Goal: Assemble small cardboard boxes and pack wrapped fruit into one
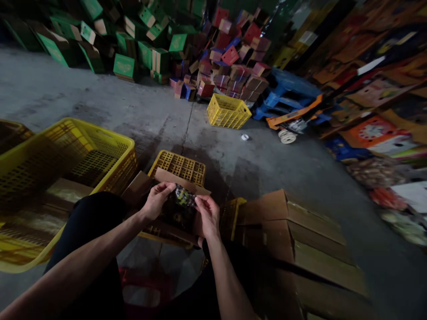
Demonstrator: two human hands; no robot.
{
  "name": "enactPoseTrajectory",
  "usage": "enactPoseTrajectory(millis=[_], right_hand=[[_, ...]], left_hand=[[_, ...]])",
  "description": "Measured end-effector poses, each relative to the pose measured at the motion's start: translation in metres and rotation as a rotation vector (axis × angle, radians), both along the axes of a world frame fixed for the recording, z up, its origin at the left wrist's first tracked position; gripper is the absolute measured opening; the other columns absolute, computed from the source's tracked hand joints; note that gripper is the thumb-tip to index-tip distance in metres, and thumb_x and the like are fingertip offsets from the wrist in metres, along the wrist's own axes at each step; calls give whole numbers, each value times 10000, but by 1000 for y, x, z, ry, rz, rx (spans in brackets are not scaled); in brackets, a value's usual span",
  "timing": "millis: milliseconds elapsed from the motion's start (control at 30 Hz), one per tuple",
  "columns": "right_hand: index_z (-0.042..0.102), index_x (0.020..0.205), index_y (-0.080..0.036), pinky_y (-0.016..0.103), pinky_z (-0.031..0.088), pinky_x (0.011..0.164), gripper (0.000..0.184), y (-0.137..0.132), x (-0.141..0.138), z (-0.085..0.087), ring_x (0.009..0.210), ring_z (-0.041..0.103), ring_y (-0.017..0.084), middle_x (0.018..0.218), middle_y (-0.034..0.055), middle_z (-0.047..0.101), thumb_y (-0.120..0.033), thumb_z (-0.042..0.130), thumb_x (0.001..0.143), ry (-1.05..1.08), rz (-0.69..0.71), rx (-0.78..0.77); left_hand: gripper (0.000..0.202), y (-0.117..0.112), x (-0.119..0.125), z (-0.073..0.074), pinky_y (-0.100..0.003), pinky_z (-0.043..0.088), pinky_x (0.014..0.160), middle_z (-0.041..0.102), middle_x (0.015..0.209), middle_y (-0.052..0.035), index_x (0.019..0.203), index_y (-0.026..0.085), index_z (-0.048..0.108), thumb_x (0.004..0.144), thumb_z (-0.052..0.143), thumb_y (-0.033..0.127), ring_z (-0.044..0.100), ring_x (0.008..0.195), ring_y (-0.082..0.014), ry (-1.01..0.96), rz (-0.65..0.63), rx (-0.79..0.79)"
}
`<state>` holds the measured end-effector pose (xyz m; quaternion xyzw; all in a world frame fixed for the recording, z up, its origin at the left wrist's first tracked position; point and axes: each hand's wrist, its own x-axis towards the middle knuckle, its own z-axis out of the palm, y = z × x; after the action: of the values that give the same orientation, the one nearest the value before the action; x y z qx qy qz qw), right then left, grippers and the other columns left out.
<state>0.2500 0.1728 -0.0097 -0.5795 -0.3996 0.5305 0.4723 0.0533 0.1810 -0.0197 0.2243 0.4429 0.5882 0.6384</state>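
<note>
Between my two hands a small clear plastic packet (184,196) with green, yellow and dark printing or contents is stretched out; what is inside is too dim to make out. My left hand (156,200) pinches its left end, fingers closed. At the other end my right hand (207,212) pinches the packet's right edge. Directly below lies an open cardboard box (137,189), flaps spread, with a dark interior holding things I cannot tell apart. The box rests on an upturned yellow plastic crate (180,165).
A large yellow crate (115,144) with packed goods stands at left. Cardboard boxes (320,249) are stacked at right. Farther off are a small yellow crate (228,113), an orange pallet jack (293,116), blue pallets (287,91) and piled green boxes (124,66). A red stool (165,284) shows below.
</note>
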Motion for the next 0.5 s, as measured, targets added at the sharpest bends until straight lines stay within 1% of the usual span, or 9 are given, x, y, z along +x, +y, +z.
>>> enactPoseTrajectory(millis=[67, 133, 200, 267, 333, 400, 467, 500], right_hand=[[757, 898, -252, 337, 578, 811, 363, -1, -1, 2, 905, 713, 227, 925, 22, 770, -556, 837, 715, 36, 24, -14], [762, 984, -270, 335, 575, 831, 371, -1, -1, 3, 936, 716, 224, 977, 18, 775, -531, 835, 731, 50, 92, -6], [770, 1048, -285, 339, 565, 868, 382, -2, -1, 4, 960, 716, 227, 1017, 19, 781, -503, 835, 741, 17, 170, 17], [792, 1011, -282, 344, 559, 872, 340, -2, -1, 2, 927, 718, 234, 982, 19, 789, -489, 831, 744, -48, 217, 33], [809, 907, -272, 348, 558, 841, 269, -2, -2, -1, 863, 716, 237, 908, 18, 791, -490, 819, 750, -112, 216, 48], [810, 851, -267, 352, 555, 828, 245, -2, -2, -4, 835, 709, 238, 868, 18, 788, -492, 808, 755, -156, 194, 74], [808, 844, -266, 356, 551, 834, 246, -2, -2, -6, 839, 705, 239, 867, 20, 787, -498, 798, 761, -166, 165, 92], [807, 849, -265, 356, 549, 835, 251, -1, -1, -6, 838, 702, 238, 862, 21, 785, -501, 794, 765, -170, 152, 95]], left_hand=[[367, 0, 1, 2, -239, 481, 648, 690, 718, 13, 798, 172, 716, 706, 859, 497, 593, 628, -115, 28, 0, 15], [365, -1, 0, 5, -239, 476, 651, 697, 736, 5, 818, 170, 725, 729, 842, 504, 596, 642, -120, 99, -22, 50], [354, -3, -1, 7, -242, 477, 670, 707, 758, -6, 830, 170, 736, 753, 822, 505, 606, 672, -133, 179, -52, 88], [347, -6, -2, 8, -249, 482, 690, 711, 766, -13, 825, 172, 744, 763, 811, 507, 614, 697, -147, 239, -79, 115], [344, -7, -2, 7, -253, 486, 701, 709, 762, -14, 812, 173, 746, 764, 811, 508, 616, 705, -153, 273, -97, 131], [349, -7, -2, 5, -255, 495, 715, 710, 763, -15, 813, 170, 749, 769, 811, 511, 622, 713, -153, 278, -106, 140], [366, -6, -1, 3, -265, 516, 764, 736, 831, -32, 885, 167, 763, 783, 807, 515, 655, 775, -166, 227, -125, 126], [387, -5, 0, 2, -275, 528, 804, 754, 905, -48, 954, 168, 768, 786, 809, 514, 678, 842, -182, 178, -139, 108]])
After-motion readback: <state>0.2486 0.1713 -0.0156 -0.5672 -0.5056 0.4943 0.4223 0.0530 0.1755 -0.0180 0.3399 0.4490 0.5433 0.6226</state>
